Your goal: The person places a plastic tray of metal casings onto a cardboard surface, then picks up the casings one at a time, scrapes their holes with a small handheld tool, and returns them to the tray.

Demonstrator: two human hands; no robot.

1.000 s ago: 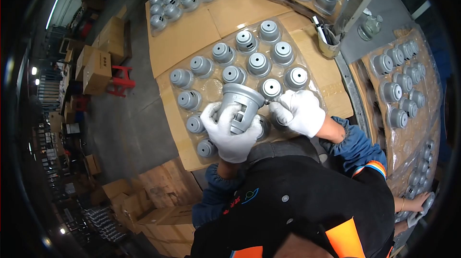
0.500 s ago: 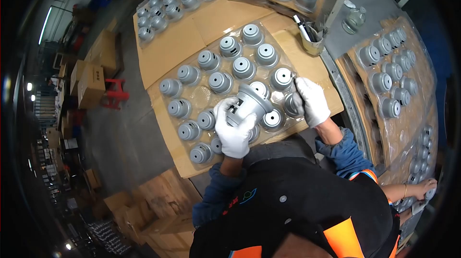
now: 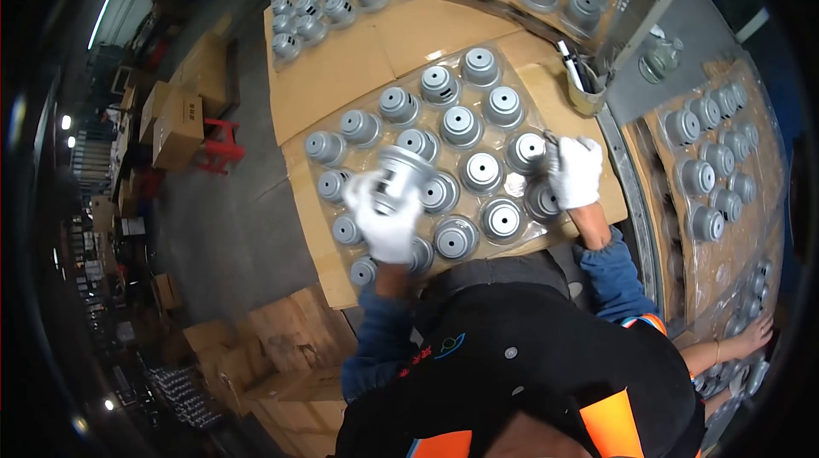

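My left hand [image 3: 386,232], in a white glove and blurred by motion, grips a grey cup-shaped metal housing [image 3: 404,170] raised above the tray. The housing is tilted, its wide flanged end upward. At the tray's right side, my gloved right hand [image 3: 577,172] is closed around a thin dark tool [image 3: 552,144], mostly hidden by the fingers. Beside that hand stand two grey housings, one [image 3: 526,152] to its left and another [image 3: 543,200] just below. Rows of similar housings fill much of the clear plastic tray [image 3: 515,183], many with a dark centre hole on top.
Cardboard [image 3: 333,275] lies under the tray. A cup of pens [image 3: 587,95] stands by a metal post [image 3: 653,10], with a glass jar [image 3: 661,57] beyond. More housings sit on a right-hand tray [image 3: 725,266]. Another person's hand [image 3: 754,336] touches parts at lower right.
My left hand has swung left with the housing, away from the tray's middle. My right hand stays at the tray's right side. The whole view has shifted slightly.
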